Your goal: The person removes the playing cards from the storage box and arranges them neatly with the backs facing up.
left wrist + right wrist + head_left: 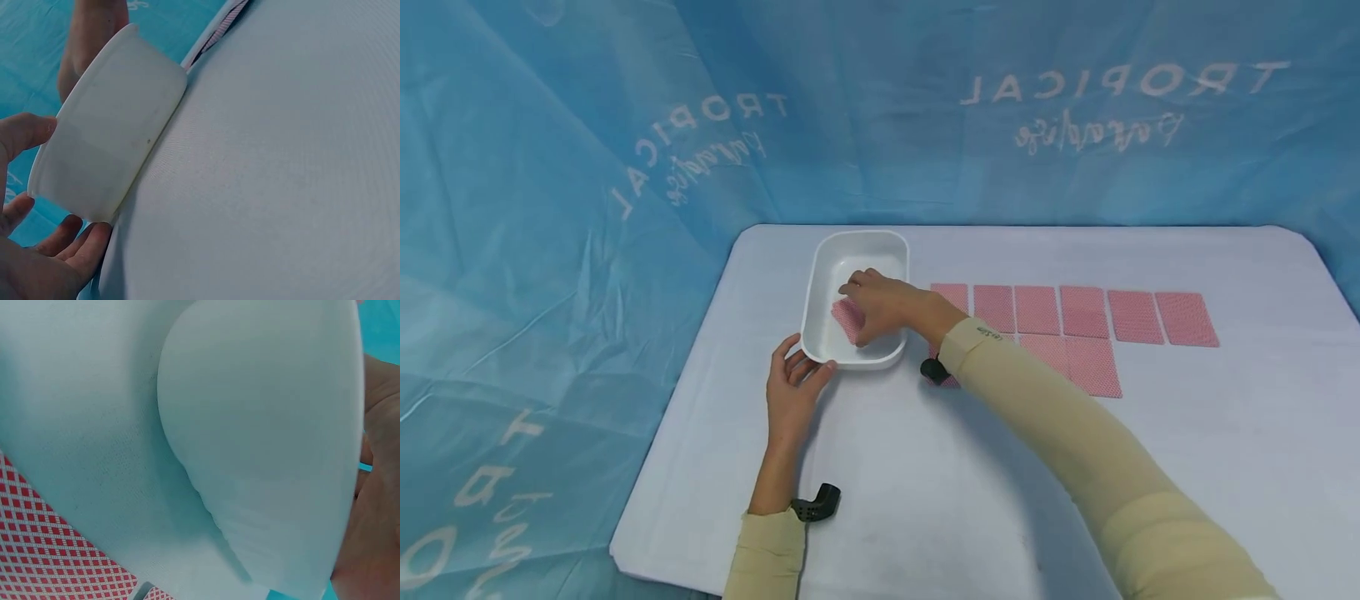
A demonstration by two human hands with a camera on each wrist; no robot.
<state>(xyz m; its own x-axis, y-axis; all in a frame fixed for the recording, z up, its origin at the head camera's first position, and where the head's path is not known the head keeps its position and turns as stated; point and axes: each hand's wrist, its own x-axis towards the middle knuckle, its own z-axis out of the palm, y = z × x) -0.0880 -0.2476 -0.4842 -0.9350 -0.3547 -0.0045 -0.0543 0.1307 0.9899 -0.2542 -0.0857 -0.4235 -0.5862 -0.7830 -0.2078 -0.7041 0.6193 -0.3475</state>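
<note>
A white plastic tub (857,358) stands at the left of the table. My left hand (792,392) holds its near left corner, thumb on the near wall and fingers spread along the left side; the left wrist view shows the thumb (37,130) against the wall. My right hand (883,304) reaches down inside the tub and grips a red-patterned playing card (846,318) between thumb and fingers. Part of that card is hidden behind the hand. The right wrist view has the tub's outer wall (269,425) in front of the hand.
Several face-down playing cards (1082,312) with red checked backs lie in two rows right of the tub, some covered by my right forearm. A white cloth covers the table (925,500). Blue printed sheets (880,150) hang behind and to the left.
</note>
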